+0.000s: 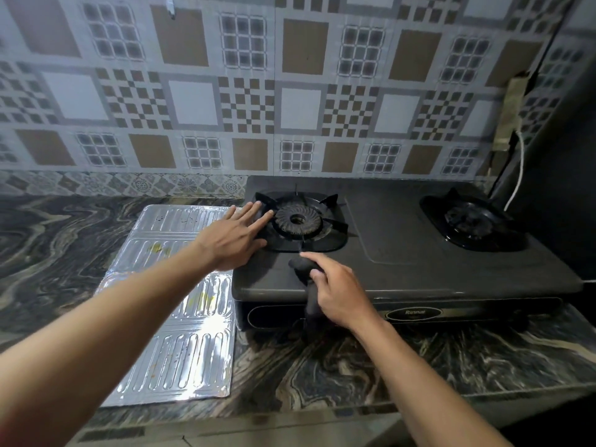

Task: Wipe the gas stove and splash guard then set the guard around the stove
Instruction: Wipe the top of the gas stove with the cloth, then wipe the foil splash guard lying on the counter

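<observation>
Left hand (pixel 233 241) flat on stove (pixel 419 253), fingers (pixel 254 211) spread, right hand (pixel 340 293) fingers pinching dark cloth (pixel 301 264), guard (pixel 180 304) flat on surface (pixel 64 240)

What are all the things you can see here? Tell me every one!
gas stove: one, black, on the countertop against the wall.
burners: two, black; left burner, right burner, on the stove top.
splash guard: one, shiny silver, lying flat on the countertop left of the stove.
cloth: one, dark, on the stove's front edge, hanging down the front.
countertop: one, dark marbled.
wall tiles: many, grey, brown and white, behind the stove.
cable: one, white, far right.
left hand: open, flat on the stove's left edge.
right hand: gripping the cloth.
</observation>
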A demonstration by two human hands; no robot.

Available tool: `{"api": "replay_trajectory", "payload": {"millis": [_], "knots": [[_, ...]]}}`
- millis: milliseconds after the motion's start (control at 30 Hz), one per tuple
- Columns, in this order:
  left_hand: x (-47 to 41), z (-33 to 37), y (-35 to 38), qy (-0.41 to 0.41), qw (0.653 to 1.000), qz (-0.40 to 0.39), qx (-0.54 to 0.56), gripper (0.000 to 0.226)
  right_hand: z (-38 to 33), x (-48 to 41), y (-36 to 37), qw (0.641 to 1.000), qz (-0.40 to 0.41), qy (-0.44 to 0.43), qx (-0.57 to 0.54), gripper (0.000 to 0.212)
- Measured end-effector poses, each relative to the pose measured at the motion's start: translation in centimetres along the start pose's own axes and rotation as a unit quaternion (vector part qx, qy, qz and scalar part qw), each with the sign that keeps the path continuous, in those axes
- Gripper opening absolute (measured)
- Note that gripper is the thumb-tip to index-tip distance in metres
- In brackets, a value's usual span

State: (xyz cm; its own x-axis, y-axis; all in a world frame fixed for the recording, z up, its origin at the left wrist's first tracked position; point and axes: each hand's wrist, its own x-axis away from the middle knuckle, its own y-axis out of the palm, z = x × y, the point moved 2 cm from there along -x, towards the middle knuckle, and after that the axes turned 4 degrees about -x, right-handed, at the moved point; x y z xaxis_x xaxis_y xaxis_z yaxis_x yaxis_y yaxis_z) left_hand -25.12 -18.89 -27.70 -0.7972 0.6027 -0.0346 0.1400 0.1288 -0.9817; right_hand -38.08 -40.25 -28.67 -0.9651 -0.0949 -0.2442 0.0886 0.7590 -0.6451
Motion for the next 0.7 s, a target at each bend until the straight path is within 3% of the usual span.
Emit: {"api": "replay_trajectory", "payload": {"millis": [167,300,433,567,633,700], "knots": [[2.5,3.6,-4.6,-0.044,0.975,0.087,0.198,0.057,-0.9,-1.9,-1.0,0.976,0.064,0.040,-0.204,0.030],[3.3,5.8,-6.0,-0.070,0.883,0.041,0.462,0.042,-2.1,-2.6,-1.9,0.928,0.073,0.082,-0.356,0.030],[3.6,5.5,-6.7,-0.119,0.851,0.105,0.500,0.019,-2.7,-2.7,-2.5,0.879,0.029,0.100,-0.465,0.033],[4.7,4.3,-8.2,-0.145,0.820,0.145,0.534,0.006,-3.1,-3.6,-2.1,0.833,-0.129,0.087,-0.531,0.048],[5.4,3.6,-9.0,-0.159,0.825,0.162,0.517,0.008,-4.4,-4.5,-1.8,0.837,-0.188,0.053,-0.512,0.053],[6.3,2.5,-9.7,-0.181,0.825,0.183,0.503,0.012,-6.0,-5.3,-1.5,0.864,-0.201,0.029,-0.460,0.049]]}}
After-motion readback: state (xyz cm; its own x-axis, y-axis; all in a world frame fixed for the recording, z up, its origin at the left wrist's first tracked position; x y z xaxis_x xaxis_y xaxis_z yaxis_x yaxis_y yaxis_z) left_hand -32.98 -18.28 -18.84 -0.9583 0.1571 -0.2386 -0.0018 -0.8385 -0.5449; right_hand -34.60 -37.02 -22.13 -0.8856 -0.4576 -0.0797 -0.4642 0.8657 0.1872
